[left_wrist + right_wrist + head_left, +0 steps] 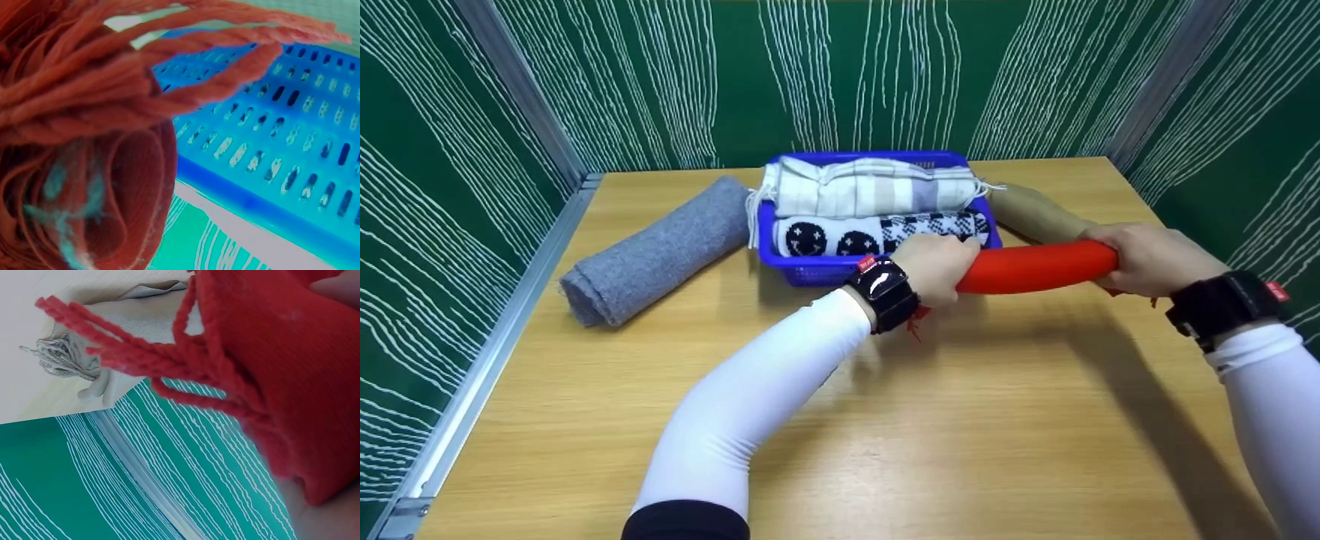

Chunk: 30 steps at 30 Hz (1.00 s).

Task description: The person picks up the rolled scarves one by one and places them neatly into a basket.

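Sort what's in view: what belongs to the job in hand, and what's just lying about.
Seemingly in the job:
red roll, gripped by left hand and right hand
blue basket, holding plaid roll and black-and-white fabric

Lying about, though possibly involved later:
grey roll, left of basket
tan roll, right of basket

Apparently a lab-style recording booth, judging by green panels (739, 90) with white streaks on three sides, metal posts (525, 86) at rear corners, wood-grain table (900, 465) between.

In the head view, the right fingers (1112, 238) hide the near end of the olive roll (1035, 212).
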Motion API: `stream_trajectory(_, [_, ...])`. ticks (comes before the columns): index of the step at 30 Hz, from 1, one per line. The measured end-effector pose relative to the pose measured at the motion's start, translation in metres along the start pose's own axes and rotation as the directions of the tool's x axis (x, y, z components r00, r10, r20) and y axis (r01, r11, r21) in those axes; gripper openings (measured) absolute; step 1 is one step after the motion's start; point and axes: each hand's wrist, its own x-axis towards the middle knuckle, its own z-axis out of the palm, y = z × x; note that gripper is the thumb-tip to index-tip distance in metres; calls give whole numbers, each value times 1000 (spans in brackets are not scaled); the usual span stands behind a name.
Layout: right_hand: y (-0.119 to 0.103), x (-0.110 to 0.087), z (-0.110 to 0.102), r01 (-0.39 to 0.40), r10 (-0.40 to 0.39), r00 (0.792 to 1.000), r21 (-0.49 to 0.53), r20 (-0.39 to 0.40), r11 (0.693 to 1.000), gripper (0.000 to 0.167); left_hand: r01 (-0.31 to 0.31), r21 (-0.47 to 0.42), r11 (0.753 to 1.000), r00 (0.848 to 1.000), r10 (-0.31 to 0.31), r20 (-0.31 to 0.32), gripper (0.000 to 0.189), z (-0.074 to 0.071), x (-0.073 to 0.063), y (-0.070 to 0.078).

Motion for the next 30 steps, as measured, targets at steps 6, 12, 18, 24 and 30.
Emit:
stream_trajectory(6, [-1,2,-1,10,-10,1000,-8,6,1000,26,10,-22,1000,1000,-10,3,48,-1,-2,-3])
stream_trajectory(12, [-4,5,-3,26,-26,1000,-18,-4,999,28,13,-25,1000,1000,-13,-2,49,-5,-4,-5])
stream_trajectory(18, [-8,6,-6,42,-43,999,-24,-20,999,28,9,-13,1000,1000,-9,-10,50,-8,-7,-9])
stream_trajectory(24, [-14,8,-8,23,-23,1000,-3,-9,1000,28,7,-14,1000,1000,-7,-7,57,-9,-10,-15])
stream_trajectory(30, [-17,10,-8,32,-32,999,-26,-14,999,27,4,-29,1000,1000,-4,-6,58,-9,-12,-18])
